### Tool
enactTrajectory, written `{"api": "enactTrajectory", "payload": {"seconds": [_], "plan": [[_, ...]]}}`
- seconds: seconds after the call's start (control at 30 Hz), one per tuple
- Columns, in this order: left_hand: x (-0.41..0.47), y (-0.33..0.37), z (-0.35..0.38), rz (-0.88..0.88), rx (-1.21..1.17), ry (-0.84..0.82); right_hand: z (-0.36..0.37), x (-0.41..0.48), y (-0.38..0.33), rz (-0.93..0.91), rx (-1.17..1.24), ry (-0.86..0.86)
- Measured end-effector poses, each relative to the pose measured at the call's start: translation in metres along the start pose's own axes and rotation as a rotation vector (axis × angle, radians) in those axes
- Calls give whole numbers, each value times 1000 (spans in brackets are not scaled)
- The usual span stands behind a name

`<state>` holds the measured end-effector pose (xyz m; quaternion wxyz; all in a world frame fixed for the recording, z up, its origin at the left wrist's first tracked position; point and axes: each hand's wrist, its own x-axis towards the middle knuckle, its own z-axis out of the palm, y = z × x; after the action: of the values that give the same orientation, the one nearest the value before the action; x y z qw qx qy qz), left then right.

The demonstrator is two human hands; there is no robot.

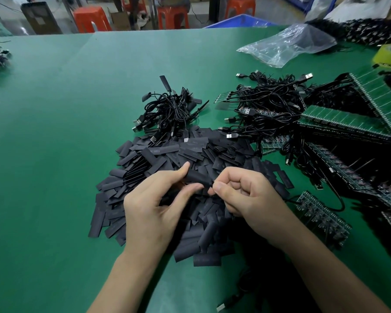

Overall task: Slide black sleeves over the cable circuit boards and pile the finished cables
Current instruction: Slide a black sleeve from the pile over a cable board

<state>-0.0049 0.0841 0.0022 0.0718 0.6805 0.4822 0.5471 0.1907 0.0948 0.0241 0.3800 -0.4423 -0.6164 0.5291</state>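
Over a heap of flat black sleeves (167, 168) on a green table (54, 132), the left hand (154, 204) pinches one sleeve (195, 177) open while the right hand (242, 193) grips the cable end at its mouth; the sleeve looks light, thin and floppy, best held by its edges

Green table (54, 132). At one o'clock, crumpled clear plastic bag (289, 45). At two o'clock, yellow tape roll (388, 55). At twelve o'clock, beyond table: orange stools (92, 19), blue bin (237, 21).

even overhead light | soft shadows | edges bowed, slightly soft
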Motion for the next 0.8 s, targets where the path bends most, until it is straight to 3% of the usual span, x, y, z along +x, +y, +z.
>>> {"api": "enactTrajectory", "payload": {"seconds": [0.1, 0.27, 0.4, 0.5, 0.67, 0.8], "plan": [[0, 4, 0, -137, -118, 18, 3, 0, -2, -16, -27, 21], [3, 14, 1, -487, -578, 3, 5, -2, -2, -95, -118, 78], [7, 13, 1, -556, -703, -75, 2, -1, -2, -143, -140, 159], [9, 8, -3, -468, -569, -123, 3, -1, -1, -145, -163, 175], [10, 1, -8, 4, -60, -242, 4, -3, -4, -157, -223, 178], [7, 0, -7, 75, -1, -235, 6, -3, -4, -150, -218, 137]]}}
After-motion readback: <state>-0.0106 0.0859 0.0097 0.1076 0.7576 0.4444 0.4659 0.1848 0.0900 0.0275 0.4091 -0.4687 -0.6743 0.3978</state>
